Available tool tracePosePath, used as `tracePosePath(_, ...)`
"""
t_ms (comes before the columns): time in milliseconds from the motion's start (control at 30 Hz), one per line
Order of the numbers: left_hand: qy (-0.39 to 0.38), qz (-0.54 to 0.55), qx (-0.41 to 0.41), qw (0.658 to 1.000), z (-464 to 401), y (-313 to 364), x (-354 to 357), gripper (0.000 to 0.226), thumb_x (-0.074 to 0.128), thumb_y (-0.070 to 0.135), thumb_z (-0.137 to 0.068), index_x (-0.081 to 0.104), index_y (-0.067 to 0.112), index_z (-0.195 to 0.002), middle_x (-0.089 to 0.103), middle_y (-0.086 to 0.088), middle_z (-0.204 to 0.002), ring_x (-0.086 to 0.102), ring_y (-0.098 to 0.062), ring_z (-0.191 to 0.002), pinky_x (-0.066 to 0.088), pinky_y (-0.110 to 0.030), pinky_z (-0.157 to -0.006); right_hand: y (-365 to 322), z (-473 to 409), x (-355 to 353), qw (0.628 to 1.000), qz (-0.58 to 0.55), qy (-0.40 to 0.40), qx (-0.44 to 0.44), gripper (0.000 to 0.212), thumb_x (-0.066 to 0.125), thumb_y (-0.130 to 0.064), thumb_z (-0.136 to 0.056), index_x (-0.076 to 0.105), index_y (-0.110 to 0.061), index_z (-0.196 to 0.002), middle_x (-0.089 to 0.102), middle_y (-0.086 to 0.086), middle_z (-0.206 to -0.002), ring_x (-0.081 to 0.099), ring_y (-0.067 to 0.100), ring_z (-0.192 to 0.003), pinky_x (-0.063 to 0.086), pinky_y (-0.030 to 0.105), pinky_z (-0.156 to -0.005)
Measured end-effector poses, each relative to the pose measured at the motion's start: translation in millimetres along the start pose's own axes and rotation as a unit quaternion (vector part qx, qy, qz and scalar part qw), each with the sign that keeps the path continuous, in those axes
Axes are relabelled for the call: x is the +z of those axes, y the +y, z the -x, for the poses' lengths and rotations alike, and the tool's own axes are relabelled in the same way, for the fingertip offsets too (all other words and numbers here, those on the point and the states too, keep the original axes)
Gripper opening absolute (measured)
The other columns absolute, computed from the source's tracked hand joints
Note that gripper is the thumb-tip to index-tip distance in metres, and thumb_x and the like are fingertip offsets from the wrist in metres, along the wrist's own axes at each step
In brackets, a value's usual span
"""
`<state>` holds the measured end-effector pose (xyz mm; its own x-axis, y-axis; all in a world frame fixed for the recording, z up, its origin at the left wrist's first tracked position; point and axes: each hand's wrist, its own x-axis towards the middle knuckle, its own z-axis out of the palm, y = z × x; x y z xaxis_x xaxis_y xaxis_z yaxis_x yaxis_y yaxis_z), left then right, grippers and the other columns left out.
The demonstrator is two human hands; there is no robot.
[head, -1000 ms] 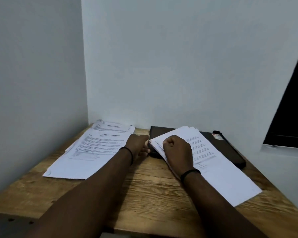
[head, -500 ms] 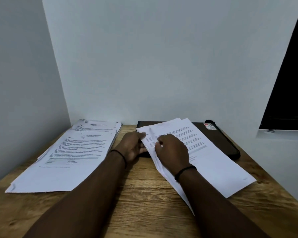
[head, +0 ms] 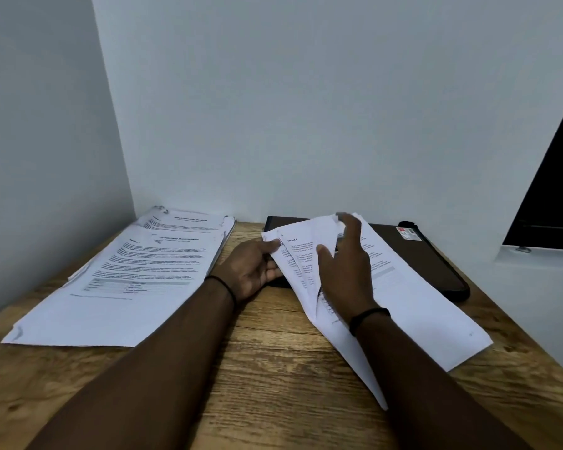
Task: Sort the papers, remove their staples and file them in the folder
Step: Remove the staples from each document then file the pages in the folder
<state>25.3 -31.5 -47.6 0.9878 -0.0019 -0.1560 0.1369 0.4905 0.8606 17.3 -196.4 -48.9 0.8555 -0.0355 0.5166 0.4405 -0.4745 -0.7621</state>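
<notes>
Wooden table (head: 273, 368) fills lower frame; bare wood open in middle, between two paper piles. Left pile (head: 127, 280) at left, far corner close to wall. Stapled papers (head: 413, 306) at center right, partly on dark flat folder (head: 436, 254) by back wall. Left hand (head: 254, 271) pinches papers' top-left corner. Right hand (head: 345, 274) lifts top sheet, fingers curled on its blurry edge. Two black wristbands.

Between your left hand (head: 252, 271) and right hand (head: 345, 274) a strip of bare worktop (head: 273, 368) runs back toward you. Left of the left hand the spread papers (head: 134, 280) block the surface; beyond the right hand lies the dark folder (head: 436, 258), with walls (head: 306, 108) close behind.
</notes>
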Motion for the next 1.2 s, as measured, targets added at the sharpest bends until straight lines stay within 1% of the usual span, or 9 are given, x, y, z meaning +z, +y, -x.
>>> tracePosePath(67, 0.002, -0.004, 0.005, 1.000, 1, -1, 0, 0.021, 0.048, 0.007, -0.102, 0.061, 0.003, -0.118, 0.071, -0.017, -0.115, 0.072, -0.026, -0.095, 0.062, -0.035, -0.069, -3, 2, -4, 0.999, 0.038, -0.010, -0.037, 0.062, 0.052, -0.010, -0.097, 0.029, -0.043, -0.145, 0.060, -0.013, -0.092, 0.064, 0.019, -0.083, 0.049, 0.033, -0.071)
tracePosePath(233, -0.003, -0.015, 0.026, 1.000, 0, -3, 0, 0.025, 0.054, 0.009, -0.099, 0.062, 0.002, -0.123, 0.073, -0.016, -0.112, 0.072, -0.025, -0.091, 0.062, -0.034, -0.072, -3, 7, 3, 0.980, 0.152, -0.080, -0.101, 0.034, 0.055, -0.037, -0.099, 0.063, -0.024, -0.128, 0.064, -0.004, -0.124, 0.056, 0.015, -0.120, 0.042, 0.029, -0.094)
tracePosePath(467, -0.021, -0.012, 0.029, 0.999, -2, -3, -2, 0.036, 0.050, 0.036, -0.102, 0.064, 0.008, -0.120, 0.073, -0.013, -0.111, 0.073, -0.023, -0.093, 0.062, -0.034, -0.074, -8, 6, 7, 0.983, 0.147, -0.018, -0.107, 0.058, 0.045, -0.007, -0.094, 0.039, -0.034, -0.145, 0.061, 0.001, -0.104, 0.060, 0.023, -0.088, 0.048, 0.036, -0.072)
tracePosePath(600, -0.015, -0.003, 0.015, 1.000, -2, -1, -3, 0.039, 0.044, 0.037, -0.104, 0.063, 0.008, -0.123, 0.073, -0.014, -0.107, 0.073, -0.024, -0.086, 0.062, -0.034, -0.068, -3, 4, 11, 0.973, 0.183, -0.045, -0.132, 0.026, 0.055, -0.023, -0.098, 0.068, -0.019, -0.120, 0.064, 0.004, -0.113, 0.061, 0.022, -0.107, 0.048, 0.035, -0.084)
tracePosePath(667, -0.023, -0.008, 0.008, 1.000, -1, 0, -3, 0.042, 0.043, 0.040, -0.104, 0.063, 0.009, -0.124, 0.073, -0.015, -0.107, 0.073, -0.024, -0.086, 0.062, -0.033, -0.068, -3, 5, 12, 0.962, 0.228, -0.081, -0.128, 0.035, 0.059, -0.042, -0.096, 0.068, -0.017, -0.118, 0.064, 0.002, -0.113, 0.058, 0.019, -0.109, 0.048, 0.035, -0.084)
tracePosePath(833, -0.048, -0.005, 0.017, 0.999, -1, 0, -1, 0.039, 0.052, 0.040, -0.099, 0.065, 0.007, -0.117, 0.073, -0.013, -0.106, 0.073, -0.021, -0.085, 0.061, -0.032, -0.068, -7, 4, 17, 0.945, 0.294, -0.058, -0.129, 0.030, 0.043, -0.030, -0.101, 0.060, -0.015, -0.080, 0.061, 0.003, -0.089, 0.060, 0.023, -0.084, 0.034, 0.033, -0.064)
tracePosePath(1067, -0.060, 0.037, 0.026, 0.997, 1, -1, 2, 0.030, 0.059, 0.023, -0.097, 0.063, 0.001, -0.117, 0.072, -0.017, -0.107, 0.072, -0.027, -0.090, 0.061, -0.039, -0.083, -2, 6, 9, 0.997, 0.056, 0.001, -0.044, 0.018, 0.073, -0.032, -0.088, 0.065, -0.020, -0.076, 0.064, -0.010, -0.075, 0.058, 0.006, -0.074, 0.044, 0.028, -0.067)
tracePosePath(1133, -0.043, 0.040, 0.026, 0.998, -1, -4, 1, 0.025, 0.055, 0.011, -0.099, 0.060, -0.001, -0.121, 0.072, -0.019, -0.108, 0.073, -0.027, -0.091, 0.062, -0.038, -0.076, -3, 5, 7, 1.000, 0.016, 0.021, -0.012, 0.009, 0.070, -0.025, -0.091, 0.062, -0.020, -0.093, 0.060, -0.011, -0.073, 0.056, 0.006, -0.070, 0.042, 0.029, -0.066)
tracePosePath(1200, -0.022, 0.028, 0.029, 0.999, -3, -5, 1, 0.025, 0.048, 0.002, -0.101, 0.059, -0.001, -0.124, 0.071, -0.020, -0.114, 0.071, -0.028, -0.096, 0.062, -0.038, -0.074, -5, 4, 4, 1.000, -0.001, 0.029, 0.008, 0.028, 0.061, -0.013, -0.095, 0.053, -0.026, -0.119, 0.061, -0.006, -0.082, 0.059, 0.015, -0.076, 0.045, 0.031, -0.070)
